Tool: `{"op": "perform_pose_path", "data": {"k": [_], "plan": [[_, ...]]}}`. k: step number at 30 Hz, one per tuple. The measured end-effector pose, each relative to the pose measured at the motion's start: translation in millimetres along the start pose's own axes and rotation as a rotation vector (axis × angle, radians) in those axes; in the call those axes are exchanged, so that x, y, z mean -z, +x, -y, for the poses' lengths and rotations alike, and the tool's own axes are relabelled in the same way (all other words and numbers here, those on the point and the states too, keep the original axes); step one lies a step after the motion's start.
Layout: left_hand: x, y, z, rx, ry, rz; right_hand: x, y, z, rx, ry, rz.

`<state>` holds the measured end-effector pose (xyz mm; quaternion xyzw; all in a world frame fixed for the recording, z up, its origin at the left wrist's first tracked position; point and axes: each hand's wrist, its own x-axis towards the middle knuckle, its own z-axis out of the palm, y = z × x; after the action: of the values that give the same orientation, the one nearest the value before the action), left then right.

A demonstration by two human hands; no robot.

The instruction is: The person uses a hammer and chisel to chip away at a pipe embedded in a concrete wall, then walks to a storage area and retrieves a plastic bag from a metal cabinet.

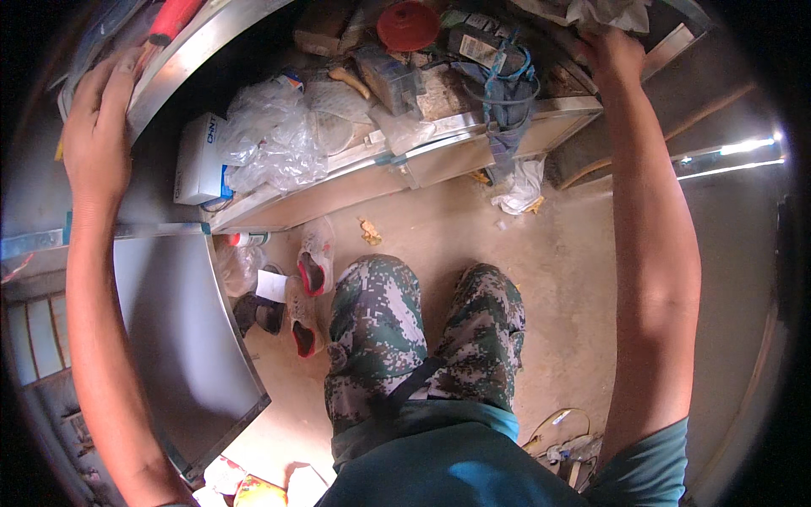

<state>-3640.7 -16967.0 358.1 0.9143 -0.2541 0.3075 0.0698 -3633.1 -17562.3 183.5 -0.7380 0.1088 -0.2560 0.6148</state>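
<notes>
My left hand is raised at the upper left, its fingers bent over the pale metal edge of an upper shelf. Just beyond its fingertips lies a red handle-like thing. My right hand is up at the far right, fingers curled beside a crumpled greyish bag or cloth; what they close on is hidden. Between my arms is a crowded lower shelf. On it are a white and blue box, clear plastic bags, a red round lid-like thing and a dark strap-like bundle.
An open cabinet door stands beside my left forearm. Red-lined shoes and dark shoes lie on the floor near my camouflage-clad legs. A crumpled white bag sits below the shelf. Light comes through a gap at right.
</notes>
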Motion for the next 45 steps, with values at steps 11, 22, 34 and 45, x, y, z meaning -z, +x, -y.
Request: {"op": "perform_pose_path", "data": {"k": [11, 22, 34, 45], "plan": [[5.9, -0.1, -7.7, 0.066, -0.002, 0.059, -38.9, -1.4, 54.4, -0.171, 0.377, 0.103], [6.7, 1.7, -8.5, 0.039, -0.079, 0.01, -28.8, -105.4, 63.0, 0.353, -0.299, -0.306], [8.8, 1.3, -23.8, 0.028, -0.076, -0.06, -166.2, -281.4, -5.1, 0.119, -0.593, 0.182], [4.9, 1.7, -30.8, 0.067, -0.024, -0.007, -153.0, -297.6, 7.7, 0.002, -1.04, 0.383]]}}
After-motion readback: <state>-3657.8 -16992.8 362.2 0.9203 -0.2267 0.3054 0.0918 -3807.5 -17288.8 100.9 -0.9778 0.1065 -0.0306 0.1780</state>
